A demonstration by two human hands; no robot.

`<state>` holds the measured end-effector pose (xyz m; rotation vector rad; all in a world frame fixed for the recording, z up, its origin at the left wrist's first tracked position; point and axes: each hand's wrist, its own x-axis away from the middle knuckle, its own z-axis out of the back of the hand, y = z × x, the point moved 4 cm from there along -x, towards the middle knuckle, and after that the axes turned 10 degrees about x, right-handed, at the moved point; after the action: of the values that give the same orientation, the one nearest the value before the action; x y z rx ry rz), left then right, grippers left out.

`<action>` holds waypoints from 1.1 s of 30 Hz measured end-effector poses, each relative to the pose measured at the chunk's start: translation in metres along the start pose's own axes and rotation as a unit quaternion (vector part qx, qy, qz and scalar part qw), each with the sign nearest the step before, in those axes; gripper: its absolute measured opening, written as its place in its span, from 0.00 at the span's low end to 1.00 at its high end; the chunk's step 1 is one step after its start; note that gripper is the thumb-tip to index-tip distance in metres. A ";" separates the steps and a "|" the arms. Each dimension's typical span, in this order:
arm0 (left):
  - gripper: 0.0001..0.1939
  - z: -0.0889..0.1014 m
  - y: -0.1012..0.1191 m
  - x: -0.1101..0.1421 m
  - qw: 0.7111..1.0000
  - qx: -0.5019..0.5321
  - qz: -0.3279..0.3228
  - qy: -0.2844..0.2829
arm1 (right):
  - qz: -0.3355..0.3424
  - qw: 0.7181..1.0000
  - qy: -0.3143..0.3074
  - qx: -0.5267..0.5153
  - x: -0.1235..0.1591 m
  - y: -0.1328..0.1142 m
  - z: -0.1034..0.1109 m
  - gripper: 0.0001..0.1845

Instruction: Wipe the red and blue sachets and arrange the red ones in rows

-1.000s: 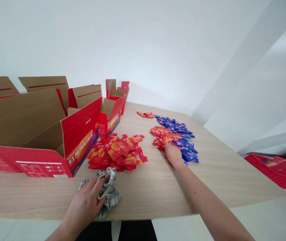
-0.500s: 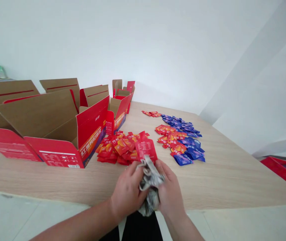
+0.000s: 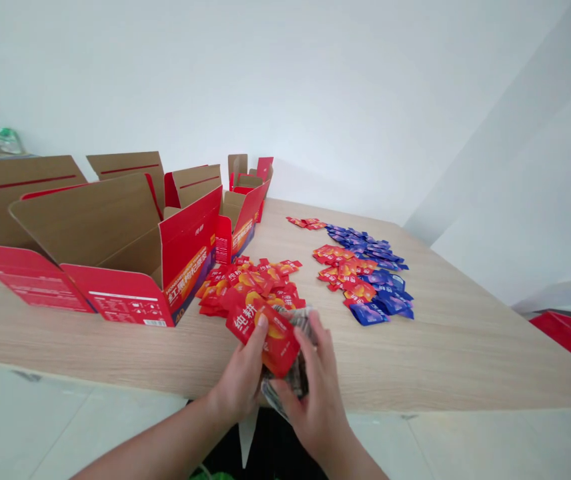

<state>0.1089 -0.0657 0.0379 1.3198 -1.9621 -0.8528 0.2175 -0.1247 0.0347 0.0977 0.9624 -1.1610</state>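
Observation:
Near the table's front edge, my left hand pinches a red sachet printed with orange fruit, its thumb on the front face. My right hand is curled round a crumpled grey-and-white striped cloth, which lies behind and beside the sachet; its fingertips reach the sachet's right edge. Part of the cloth is hidden by the sachet and the fingers. Just beyond both hands is a heap of similar red sachets.
Open red cardboard boxes stand on the left of the wooden table. Red sachets lie in overlapping rows at the right, beside blue sachets. Another red box sits beyond the table's right side.
My right hand came back from the right-hand rows with a red sachet and met the cloth, which my left hand lifted. Now the sachet is in my left hand and the cloth in my right.

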 end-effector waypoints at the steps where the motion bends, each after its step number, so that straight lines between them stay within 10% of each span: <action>1: 0.30 -0.001 0.002 0.000 0.999 0.029 0.020 -0.006 | -0.054 0.998 0.010 -0.030 0.007 0.006 -0.005 0.47; 7: 0.20 -0.007 0.014 -0.003 0.976 0.187 0.108 -0.020 | -0.339 0.900 -0.106 -0.252 0.040 0.032 -0.049 0.31; 12: 0.16 0.004 0.011 -0.002 0.989 0.100 0.110 -0.018 | -0.456 0.871 0.046 -0.174 0.019 0.063 0.014 0.22; 16: 0.23 0.002 -0.001 0.001 0.987 0.049 0.146 -0.050 | -0.316 0.939 0.116 -0.067 -0.013 0.044 0.051 0.16; 20: 0.29 -0.013 -0.008 -0.002 0.976 0.101 0.152 -0.116 | -0.037 0.998 0.028 -0.032 -0.025 -0.007 0.022 0.17; 23: 0.29 -0.008 0.004 -0.015 0.980 0.125 0.139 -0.061 | 0.023 0.999 0.005 -0.023 -0.009 -0.015 0.000 0.19; 28: 0.26 0.024 0.061 -0.055 0.994 -0.075 -0.048 0.060 | -0.238 0.967 0.005 -0.087 0.014 0.034 -0.001 0.11; 33: 0.22 0.067 0.100 -0.102 0.923 -0.326 -0.148 0.142 | -0.411 0.904 0.068 -0.100 0.012 0.071 0.021 0.13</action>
<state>0.0338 0.0707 0.0618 1.2441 -1.1148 -1.2421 0.2874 -0.1130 0.0114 -0.4439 1.2926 -1.8288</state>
